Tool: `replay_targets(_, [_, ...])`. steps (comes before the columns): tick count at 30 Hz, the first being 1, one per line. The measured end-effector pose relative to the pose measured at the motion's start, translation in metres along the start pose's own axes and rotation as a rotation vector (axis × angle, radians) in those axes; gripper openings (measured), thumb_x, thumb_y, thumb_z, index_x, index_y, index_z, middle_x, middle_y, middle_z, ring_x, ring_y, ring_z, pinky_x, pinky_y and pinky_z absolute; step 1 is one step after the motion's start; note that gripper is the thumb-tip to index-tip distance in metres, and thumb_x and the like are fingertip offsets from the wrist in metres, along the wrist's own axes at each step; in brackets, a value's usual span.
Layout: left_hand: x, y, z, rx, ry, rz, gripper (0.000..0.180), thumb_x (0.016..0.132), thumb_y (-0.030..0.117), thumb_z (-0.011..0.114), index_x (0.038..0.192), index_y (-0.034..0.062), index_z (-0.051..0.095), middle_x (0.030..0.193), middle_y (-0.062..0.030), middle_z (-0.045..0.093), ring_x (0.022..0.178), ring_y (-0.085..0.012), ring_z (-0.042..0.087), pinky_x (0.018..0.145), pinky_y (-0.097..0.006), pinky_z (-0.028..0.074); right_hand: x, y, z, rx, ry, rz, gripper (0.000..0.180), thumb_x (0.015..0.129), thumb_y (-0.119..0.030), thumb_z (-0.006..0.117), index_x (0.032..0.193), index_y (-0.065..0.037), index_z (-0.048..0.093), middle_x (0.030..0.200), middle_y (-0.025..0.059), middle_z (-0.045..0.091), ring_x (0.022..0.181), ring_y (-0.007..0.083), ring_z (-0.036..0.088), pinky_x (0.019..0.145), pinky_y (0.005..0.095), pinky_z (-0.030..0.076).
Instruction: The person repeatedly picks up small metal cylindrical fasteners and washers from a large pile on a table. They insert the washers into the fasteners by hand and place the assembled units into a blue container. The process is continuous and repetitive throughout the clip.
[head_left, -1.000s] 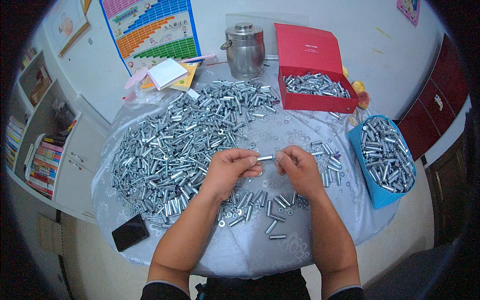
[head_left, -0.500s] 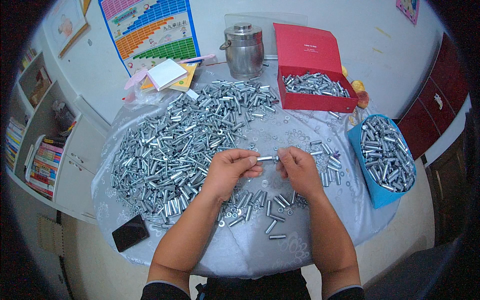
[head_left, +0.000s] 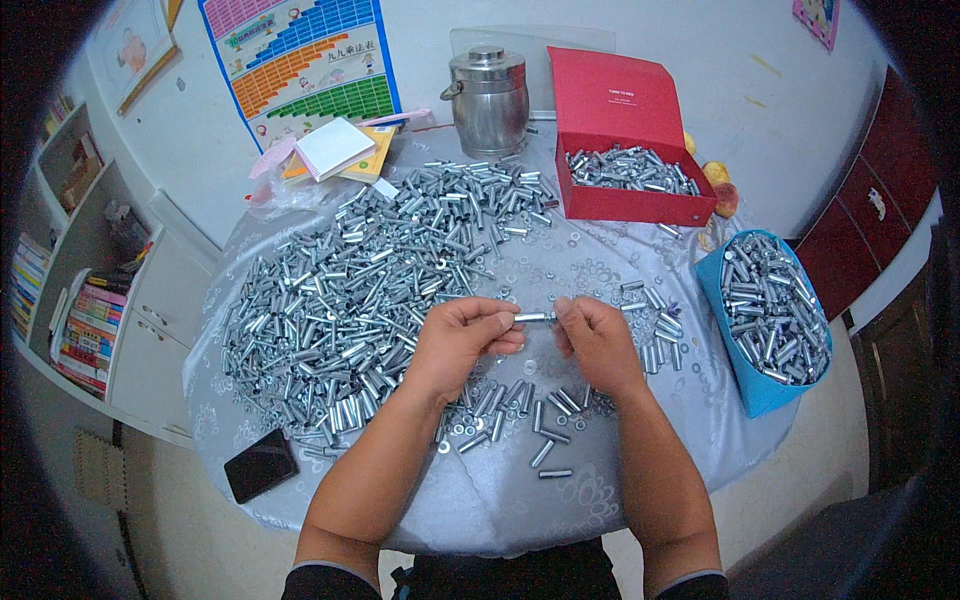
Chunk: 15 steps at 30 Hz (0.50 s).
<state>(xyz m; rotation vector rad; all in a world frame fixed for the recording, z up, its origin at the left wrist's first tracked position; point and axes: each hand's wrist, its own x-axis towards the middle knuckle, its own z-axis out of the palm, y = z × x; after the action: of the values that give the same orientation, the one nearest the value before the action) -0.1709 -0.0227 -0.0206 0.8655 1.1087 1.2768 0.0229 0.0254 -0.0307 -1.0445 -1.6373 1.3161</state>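
Between my hands, over the middle of the table, a short shiny metal sleeve (head_left: 532,317) lies level. My left hand (head_left: 467,335) pinches its left end between thumb and fingers. At the other end, the thumb and fingertips of my right hand (head_left: 594,340) close on it; a small part there is mostly hidden by the fingers. A large heap of metal sleeves and bolts (head_left: 330,300) spreads to the left. Several loose metal sleeves (head_left: 510,398) and washers (head_left: 475,430) lie just below my hands, and more sleeves (head_left: 662,330) lie right of my right hand.
A red box (head_left: 640,205) with its lid up and a blue bin (head_left: 745,370), both holding metal parts, stand on the right. At the back are a steel pot (head_left: 487,100) and paper pads (head_left: 335,148). A black phone (head_left: 261,466) lies at the front left edge.
Almost nothing differs. The fingers of my right hand have shifted very slightly at the sleeve's right end; my left hand keeps its place.
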Motion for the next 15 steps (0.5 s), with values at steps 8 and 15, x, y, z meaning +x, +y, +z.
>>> replay_targets(8, [0.001, -0.001, 0.000, -0.006, 0.002, 0.005, 0.018, 0.090, 0.006, 0.062, 0.104, -0.0042, 0.066, 0.089, -0.0122, 0.069, 0.079, -0.0182, 0.069, 0.071, -0.028, 0.059, 0.001, 0.004, -0.003, 0.044, -0.042, 0.015, 0.024, 0.095, -0.025, 0.059, 0.089, -0.001, 0.060, 0.071, 0.0022, 0.058, 0.062, 0.0094, 0.052, 0.055, 0.0260, 0.042])
replay_targets(15, [0.000, 0.001, 0.001, -0.003, -0.003, 0.007, 0.018, 0.090, 0.005, 0.062, 0.104, -0.0054, 0.066, 0.089, -0.0127, 0.069, 0.078, -0.0185, 0.069, 0.070, -0.028, 0.059, 0.000, 0.001, 0.010, 0.067, 0.073, -0.018, 0.032, 0.096, -0.029, 0.056, 0.078, -0.002, 0.061, 0.062, 0.0018, 0.055, 0.057, 0.0097, 0.051, 0.052, 0.0274, 0.041])
